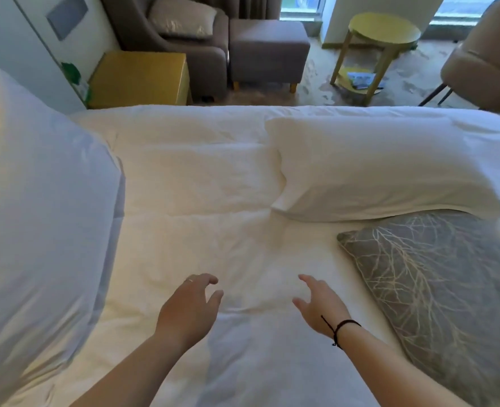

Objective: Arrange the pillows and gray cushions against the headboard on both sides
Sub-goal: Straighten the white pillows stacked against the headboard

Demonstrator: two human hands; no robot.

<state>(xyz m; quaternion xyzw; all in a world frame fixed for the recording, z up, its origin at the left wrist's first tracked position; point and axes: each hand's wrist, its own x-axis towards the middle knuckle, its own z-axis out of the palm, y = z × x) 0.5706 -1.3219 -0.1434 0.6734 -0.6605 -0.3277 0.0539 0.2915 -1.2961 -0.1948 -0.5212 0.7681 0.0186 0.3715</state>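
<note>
A large white pillow stands at the left, close to the camera and blurred. Another white pillow lies flat on the right half of the bed. In front of it lies a gray cushion with a pale branch pattern, partly cut off by the frame's right edge. My left hand and my right hand hover side by side over the white duvet in the middle, fingers apart, holding nothing. The right hand is a short way left of the gray cushion. A second gray cushion rests on the armchair beyond the bed.
Beyond the bed stand a yellow nightstand, a brown armchair with a footstool, a round yellow side table and a beige chair. A white wall rises at the left.
</note>
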